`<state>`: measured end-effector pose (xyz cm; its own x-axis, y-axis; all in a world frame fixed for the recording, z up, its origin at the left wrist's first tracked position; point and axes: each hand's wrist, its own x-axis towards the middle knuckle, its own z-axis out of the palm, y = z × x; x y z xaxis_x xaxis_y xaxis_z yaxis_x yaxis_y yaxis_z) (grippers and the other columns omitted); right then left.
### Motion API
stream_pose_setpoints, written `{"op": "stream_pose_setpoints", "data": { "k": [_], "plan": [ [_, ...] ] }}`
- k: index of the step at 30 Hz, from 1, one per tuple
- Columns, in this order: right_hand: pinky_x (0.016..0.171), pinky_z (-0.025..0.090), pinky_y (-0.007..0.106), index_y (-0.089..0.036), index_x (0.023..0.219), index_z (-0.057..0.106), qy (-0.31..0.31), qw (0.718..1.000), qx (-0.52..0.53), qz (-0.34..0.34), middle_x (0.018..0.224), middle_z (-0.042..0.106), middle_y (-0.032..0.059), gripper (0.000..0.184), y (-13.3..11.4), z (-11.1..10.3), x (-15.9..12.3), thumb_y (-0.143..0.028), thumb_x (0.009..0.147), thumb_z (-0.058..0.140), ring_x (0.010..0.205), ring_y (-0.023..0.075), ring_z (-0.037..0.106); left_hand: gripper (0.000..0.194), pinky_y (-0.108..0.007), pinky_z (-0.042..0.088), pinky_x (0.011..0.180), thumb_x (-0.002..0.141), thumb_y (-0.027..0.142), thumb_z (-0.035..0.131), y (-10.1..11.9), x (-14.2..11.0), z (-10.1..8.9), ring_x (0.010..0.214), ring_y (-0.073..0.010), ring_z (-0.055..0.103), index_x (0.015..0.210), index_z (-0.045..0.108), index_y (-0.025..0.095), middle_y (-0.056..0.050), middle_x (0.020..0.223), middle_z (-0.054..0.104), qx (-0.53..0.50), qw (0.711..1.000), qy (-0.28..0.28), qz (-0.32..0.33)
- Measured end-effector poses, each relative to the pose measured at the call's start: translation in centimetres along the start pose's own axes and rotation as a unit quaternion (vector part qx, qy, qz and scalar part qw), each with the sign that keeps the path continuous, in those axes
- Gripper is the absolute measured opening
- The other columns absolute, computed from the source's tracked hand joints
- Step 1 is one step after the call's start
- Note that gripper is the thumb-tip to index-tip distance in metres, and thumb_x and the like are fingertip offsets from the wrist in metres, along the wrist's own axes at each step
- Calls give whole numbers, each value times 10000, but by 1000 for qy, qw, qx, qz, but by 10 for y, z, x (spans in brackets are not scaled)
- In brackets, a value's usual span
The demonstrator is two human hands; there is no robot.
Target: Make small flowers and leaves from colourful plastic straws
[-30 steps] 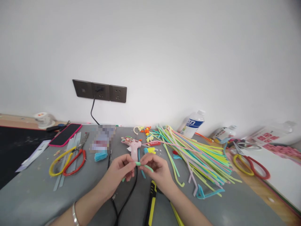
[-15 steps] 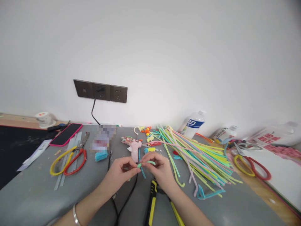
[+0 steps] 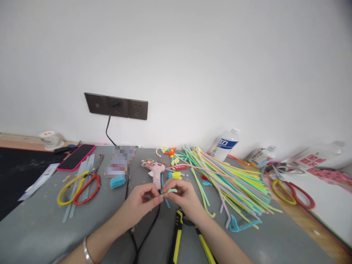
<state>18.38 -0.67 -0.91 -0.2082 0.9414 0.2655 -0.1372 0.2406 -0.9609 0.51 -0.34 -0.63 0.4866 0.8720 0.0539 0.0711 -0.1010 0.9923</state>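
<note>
1. Far left, below mid-frame: white tub (image 3: pixel 51 140) close to the wall; pale paper slip (image 3: pixel 40 180) lower down, over the edge of a black mat (image 3: pixel 23 172).
2. Left: smartphone (image 3: pixel 76 157) in a pink case, dark screen up. Scissors with one yellow and one red handle (image 3: pixel 88 174) lie across translucent strips (image 3: pixel 67 213).
3. Left of centre: wall socket panel (image 3: pixel 116 106), black cord plugged in. Below it, a blurred-out packet (image 3: pixel 120 161); turquoise fuzzy bundle (image 3: pixel 117 182) just beneath.
4. Lower centre: left hand (image 3: pixel 143 198), silver bangle (image 3: pixel 86 250) at the wrist. Thumb and forefinger pinch the near end of a short green pipe cleaner (image 3: pixel 172 190).
5. Pink glue gun (image 3: pixel 157 178) lies just above the fingertips in frame.
6. Green piece sits between the hands, bent, clear of the tabletop.
7. Right hand (image 3: pixel 183 196): thumb and fingers pinch the same piece, near the left fingertips. Black-and-yellow tool handles (image 3: pixel 178 238) partly under its forearm.
8. Right of centre: spread pile of pastel pipe cleaners (image 3: pixel 233 179); blue-labelled bottle (image 3: pixel 224 145) behind.
9. Far right: second scissors (image 3: pixel 292 187), red and yellow handles.
</note>
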Motion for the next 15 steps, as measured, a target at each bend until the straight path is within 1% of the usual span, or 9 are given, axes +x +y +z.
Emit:
{"op": "stream_pose_setpoints", "data": {
  "k": [2,4,7,10,11,12,13,15],
  "plan": [
    [606,474,248,-199,673,704,-14,1000,11,16,681,674,6,155,1,-1,0,-306,690,814,658,143,606,246,-194,360,550,834,300,628,3,-1,-2,611,-117,467,644,544,167,19,646,517,52,998,-8,26],
    [577,456,236,-189,676,686,-35,998,31,47,668,660,-4,176,2,-3,-1,-303,682,819,619,126,590,215,-201,353,568,839,243,621,6,-1,-5,635,-127,492,644,566,168,9,665,549,123,990,-21,60],
    [553,439,213,-176,718,651,-71,989,72,111,657,636,-30,232,2,-5,-2,-291,650,840,557,92,567,185,-206,364,590,854,171,596,8,-2,-10,645,-130,520,669,602,177,1,703,579,211,969,-54,114],
    [551,439,205,-171,752,618,-102,978,81,161,639,616,-47,289,1,-7,-3,-284,630,853,528,79,557,187,-222,407,667,883,159,561,7,-3,-15,726,-155,564,725,655,196,-22,756,612,255,945,-98,179],
    [546,437,204,-170,758,612,-103,978,76,164,628,609,-49,292,0,-7,-3,-294,639,847,523,80,554,192,-231,417,693,891,170,557,6,-2,-15,757,-166,573,739,670,202,-31,769,624,262,940,-97,195],
    [539,434,204,-171,765,608,-97,980,69,158,621,602,-49,289,0,-6,-3,-308,654,837,520,81,552,189,-237,426,703,894,188,560,5,-2,-15,769,-173,578,749,680,205,-38,775,632,261,940,-85,202],
    [534,433,205,-173,772,606,-83,984,60,144,619,596,-47,284,0,-5,-2,-323,672,824,520,84,550,176,-239,434,691,891,213,575,4,-1,-15,756,-173,580,755,686,205,-40,773,636,251,946,-62,195],
    [517,428,207,-183,778,596,-32,994,34,97,624,578,-46,271,0,-3,-2,-345,703,799,516,89,537,124,-230,447,633,862,275,626,1,1,-12,704,-161,580,785,684,197,-32,758,635,200,970,4,141]
  ]
}}
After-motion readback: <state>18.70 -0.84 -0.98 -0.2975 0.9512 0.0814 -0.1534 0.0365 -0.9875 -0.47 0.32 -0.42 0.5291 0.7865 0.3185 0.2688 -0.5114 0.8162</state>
